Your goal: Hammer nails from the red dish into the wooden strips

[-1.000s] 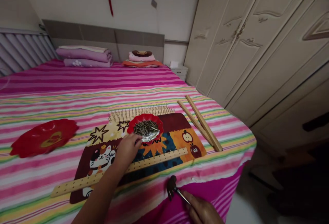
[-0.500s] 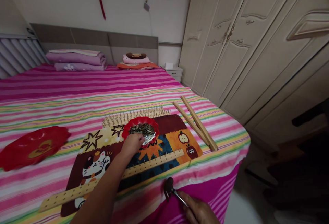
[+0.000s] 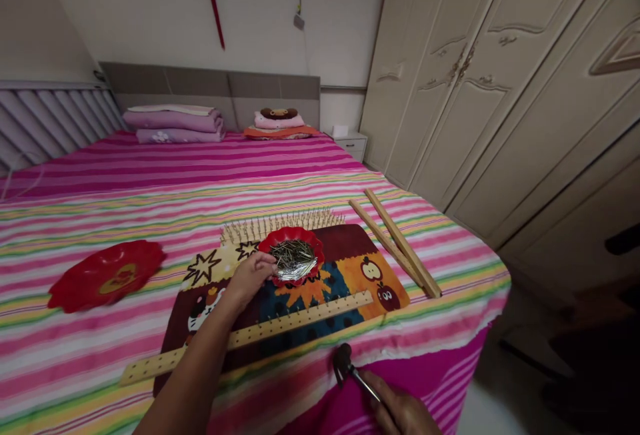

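Note:
My left hand is at the left rim of a red scalloped bowl full of loose nails. Its fingers are pinched together, and what they hold is too small to make out. My right hand grips the handle of a claw hammer, whose dark head lies low over the bed's near edge. Between my hands runs a long, narrow wooden strip with rows of holes. Several nails stand up in its right part; my left forearm hides some of its middle.
A patterned mat lies under the bowl and strip on the striped bed. Behind the bowl is a board bristling with nails. Two wooden strips lie at the right, a red scalloped plate at the left. A wardrobe stands beyond.
My left hand has drawn back from over the nails to the bowl's left rim, fingers pinched. My right hand still holds the hammer. The whole view has shifted, so things appear farther right.

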{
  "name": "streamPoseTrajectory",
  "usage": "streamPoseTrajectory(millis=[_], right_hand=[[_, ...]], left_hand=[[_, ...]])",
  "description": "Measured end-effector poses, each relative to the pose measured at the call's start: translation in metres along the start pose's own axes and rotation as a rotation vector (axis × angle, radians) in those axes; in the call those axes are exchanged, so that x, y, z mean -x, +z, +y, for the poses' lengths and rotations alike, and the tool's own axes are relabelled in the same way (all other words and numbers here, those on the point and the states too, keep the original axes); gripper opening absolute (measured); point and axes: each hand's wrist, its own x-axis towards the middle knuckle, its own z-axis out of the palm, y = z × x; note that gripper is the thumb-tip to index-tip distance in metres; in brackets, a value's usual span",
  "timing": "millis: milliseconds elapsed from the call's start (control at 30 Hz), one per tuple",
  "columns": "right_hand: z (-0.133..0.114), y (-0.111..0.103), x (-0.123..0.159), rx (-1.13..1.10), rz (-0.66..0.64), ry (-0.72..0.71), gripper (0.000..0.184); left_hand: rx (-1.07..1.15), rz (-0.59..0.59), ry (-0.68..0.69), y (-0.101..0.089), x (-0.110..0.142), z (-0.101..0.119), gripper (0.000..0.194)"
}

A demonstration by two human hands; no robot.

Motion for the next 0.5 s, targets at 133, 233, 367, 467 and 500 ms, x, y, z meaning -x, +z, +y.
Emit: streamPoseTrajectory(millis=[133, 233, 367, 467, 500], right_hand=[[0.001, 0.002, 0.001, 0.007, -0.013, 0.003, 0.042], [0.001, 0.003, 0.001, 0.035, -0.026, 0.014, 0.042], [-0.001, 0.004, 0.002, 0.062, -0.021, 0.01, 0.042], [0.0, 0.006, 0.004, 0.093, -0.027, -0.006, 0.042], [0.001, 0.006, 0.004, 0.105, -0.035, -0.014, 0.042]], left_hand=[[0.187, 0.01, -0.076, -0.016, 0.021, 0.003, 0.032], [0.26, 0.029, -0.144, -0.028, 0.039, 0.004, 0.034], [0.22, 0.101, -0.209, -0.039, 0.064, -0.003, 0.042], [0.134, 0.156, -0.25, -0.042, 0.081, -0.017, 0.044], [0.117, 0.159, -0.271, -0.041, 0.085, -0.022, 0.046]])
